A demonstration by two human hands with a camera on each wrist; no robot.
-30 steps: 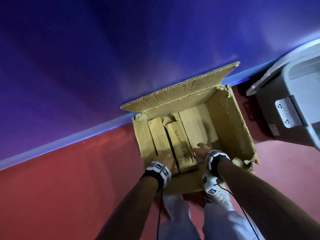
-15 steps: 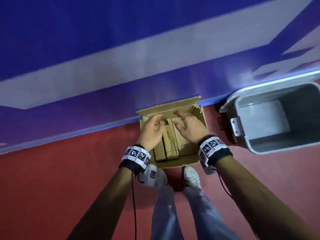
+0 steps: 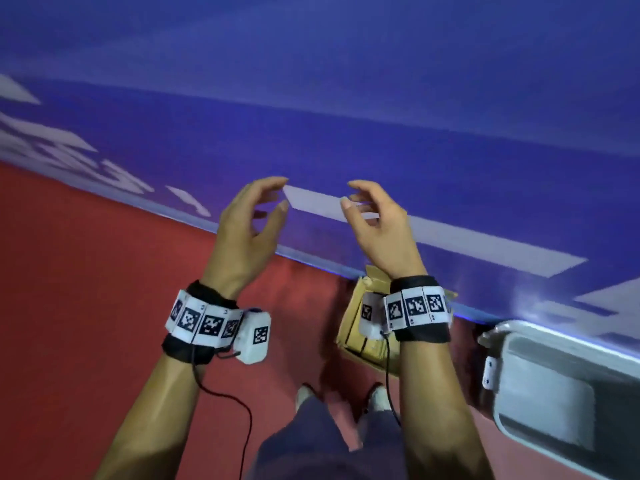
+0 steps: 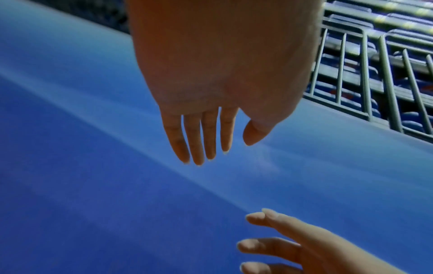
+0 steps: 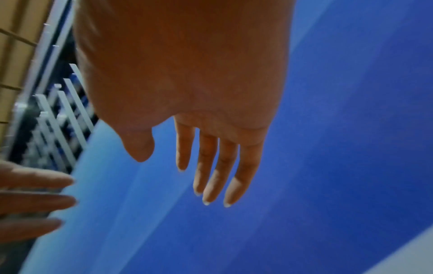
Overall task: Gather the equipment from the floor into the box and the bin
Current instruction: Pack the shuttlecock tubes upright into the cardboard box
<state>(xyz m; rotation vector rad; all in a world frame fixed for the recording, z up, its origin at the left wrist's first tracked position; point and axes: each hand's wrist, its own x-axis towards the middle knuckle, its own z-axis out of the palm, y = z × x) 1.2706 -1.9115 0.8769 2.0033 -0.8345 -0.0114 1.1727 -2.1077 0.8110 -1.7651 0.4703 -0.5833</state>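
Both hands are raised in front of the blue barrier, empty. My left hand [image 3: 256, 216] has relaxed, slightly bent fingers; in the left wrist view its fingers [image 4: 199, 137] hang straight. My right hand [image 3: 370, 220] mirrors it with loose fingers [image 5: 218, 166] and holds nothing. The cardboard box [image 3: 356, 327] sits on the red floor against the barrier, mostly hidden behind my right wrist. The grey plastic bin [image 3: 554, 382] stands to its right, open; only pale walls show inside.
A blue barrier [image 3: 381, 133] with white markings runs along the red floor [image 3: 86, 289]. My feet [image 3: 377, 396] stand just in front of the box. Grey railings and blue seats [image 4: 379, 74] show behind the barrier in the wrist views.
Both hands have lifted out of the cardboard box and risen well above it, empty. The view has swung up and left, so box and bin sit lower right.
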